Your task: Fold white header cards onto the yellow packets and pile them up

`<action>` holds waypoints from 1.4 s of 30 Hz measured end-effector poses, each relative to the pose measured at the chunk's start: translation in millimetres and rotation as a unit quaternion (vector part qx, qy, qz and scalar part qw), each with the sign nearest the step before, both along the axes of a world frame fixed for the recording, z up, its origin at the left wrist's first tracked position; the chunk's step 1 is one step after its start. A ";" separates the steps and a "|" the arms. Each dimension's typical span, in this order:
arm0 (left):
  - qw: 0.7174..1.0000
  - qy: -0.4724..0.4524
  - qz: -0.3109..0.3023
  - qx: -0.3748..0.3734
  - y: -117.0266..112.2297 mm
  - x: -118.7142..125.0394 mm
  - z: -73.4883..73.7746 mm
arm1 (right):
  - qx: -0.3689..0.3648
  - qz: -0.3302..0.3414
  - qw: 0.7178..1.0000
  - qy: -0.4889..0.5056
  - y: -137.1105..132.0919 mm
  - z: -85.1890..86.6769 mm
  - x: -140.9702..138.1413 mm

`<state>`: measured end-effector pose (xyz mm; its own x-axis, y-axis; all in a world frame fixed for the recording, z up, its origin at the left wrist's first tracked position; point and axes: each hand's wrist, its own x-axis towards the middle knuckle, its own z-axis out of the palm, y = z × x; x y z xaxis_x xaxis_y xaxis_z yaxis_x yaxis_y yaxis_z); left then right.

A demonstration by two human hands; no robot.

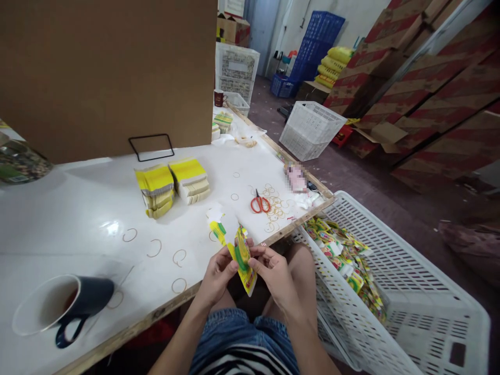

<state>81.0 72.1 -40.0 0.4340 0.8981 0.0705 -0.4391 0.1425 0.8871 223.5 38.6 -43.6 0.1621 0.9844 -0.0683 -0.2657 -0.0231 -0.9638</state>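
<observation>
Left hand [219, 271] and right hand [271, 264] both pinched the yellow packet [242, 255] from opposite sides at the table's [219, 177] near edge, long axis slanting far-left to near-right, right hand nearer the white basket [425, 281].

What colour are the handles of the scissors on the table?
Red-orange; the scissors' handles show best in the head view.

No text, brand or number can be read. Print on the near yellow-green packet [242, 256] is too small, as on the packets [354, 281] in the white crate [425, 297] at right; marks on the far yellow sacks [334, 66] and dark red mug [219, 98] are blurred.
</observation>
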 end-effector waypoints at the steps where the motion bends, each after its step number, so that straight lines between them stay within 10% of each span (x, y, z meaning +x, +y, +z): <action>1: 1.000 0.006 0.006 -0.004 -0.1 0.4 -0.8 | -0.004 0.003 1.000 -0.019 -1.4 0.9 0.7; 12: 0.986 0.104 0.126 -0.022 -6.1 8.2 5.9 | 0.019 -0.091 0.983 -0.155 -7.9 -1.3 -7.1; 24: 0.992 0.075 -0.095 -0.032 -15.4 -4.7 16.4 | 0.113 0.057 0.972 -0.198 -3.6 22.4 27.4; 33: 0.992 0.104 -0.062 -0.020 -15.3 -2.8 8.1 | 0.138 -0.017 0.972 -0.191 -1.8 14.3 27.7; 42: 0.980 0.194 0.002 0.037 -19.6 0.7 2.1 | 0.024 0.092 0.972 -0.216 -5.7 24.5 32.4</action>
<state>81.7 52.5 -37.9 0.4379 0.8984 -0.0343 -0.0668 0.0705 0.9953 255.9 32.8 -19.2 -0.0136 0.9998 0.0128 0.1694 0.0149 -0.9854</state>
